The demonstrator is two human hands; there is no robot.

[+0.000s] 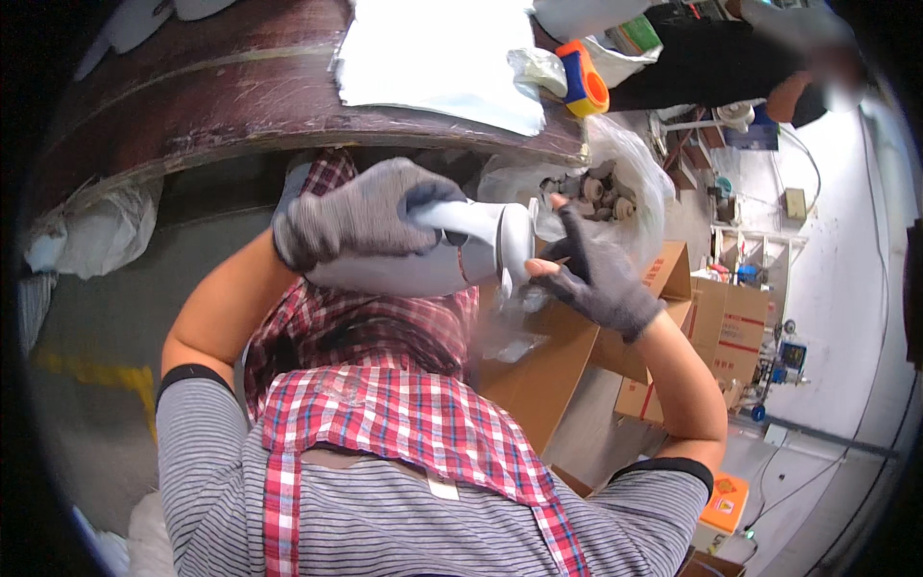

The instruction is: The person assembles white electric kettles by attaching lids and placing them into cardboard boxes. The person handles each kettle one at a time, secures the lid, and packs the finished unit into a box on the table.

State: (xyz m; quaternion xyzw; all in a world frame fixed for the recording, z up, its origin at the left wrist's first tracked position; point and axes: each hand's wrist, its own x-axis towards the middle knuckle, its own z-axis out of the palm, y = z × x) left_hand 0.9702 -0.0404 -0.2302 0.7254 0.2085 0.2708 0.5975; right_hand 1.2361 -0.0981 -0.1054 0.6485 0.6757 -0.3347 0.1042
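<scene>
A pale grey jug [389, 274] with a handle lies sideways in front of my body, its collared end toward the right. My left hand [370, 213], in a grey knit glove, is closed around the handle. At the collared end, my right hand [601, 279] has its index finger and thumb spread apart, the bare thumb tip close to the rim. Its glove leaves these fingertips uncovered. A small dark sliver shows by the thumb, too small to name. Below the collar hangs a blurred, translucent piece.
A worn dark-red table [221, 87] bears white sheets [437, 58] and an orange, blue and yellow tape dispenser [584, 82]. Beyond my right hand sits a clear bag [649, 183] of small round parts. Cardboard boxes [538, 370] stand at the right. Another person [711, 58] is at the far right.
</scene>
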